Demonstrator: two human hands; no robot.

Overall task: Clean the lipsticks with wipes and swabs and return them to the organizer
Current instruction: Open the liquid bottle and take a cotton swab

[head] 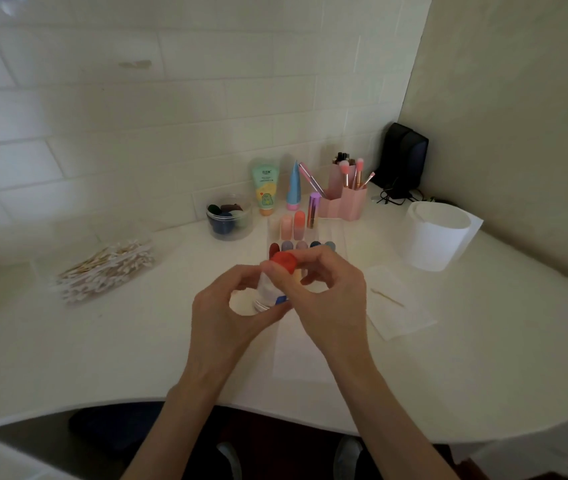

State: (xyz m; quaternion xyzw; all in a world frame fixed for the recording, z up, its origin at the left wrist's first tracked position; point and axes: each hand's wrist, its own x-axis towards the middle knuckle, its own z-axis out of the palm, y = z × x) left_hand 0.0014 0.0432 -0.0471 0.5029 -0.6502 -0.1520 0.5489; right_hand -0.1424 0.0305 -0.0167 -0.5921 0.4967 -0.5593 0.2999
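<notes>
The left hand [220,317] was curled round the bottle [268,289]. The right hand [334,299] pinched its red cap [284,260]. It seemed best to keep the bottle upright while twisting, so nothing spilled.

A person's left hand [230,306] grips a small clear bottle [270,289] above a white tabletop [102,341], while the fingers [305,263] of the right hand [331,292] pinch its red cap [284,260]. Just behind, lipsticks [299,225] stand in a clear organizer [327,233]. A heap of cotton swabs [105,268] lies to the left; to the right, a single swab [386,296] rests on a white wipe [400,320] near a white roll [438,237]. Along the tiled wall stand a clear jar [228,216], a green tube [265,187], a blue tube [294,185], a pink brush holder [344,202] and a black speaker [405,157].
</notes>
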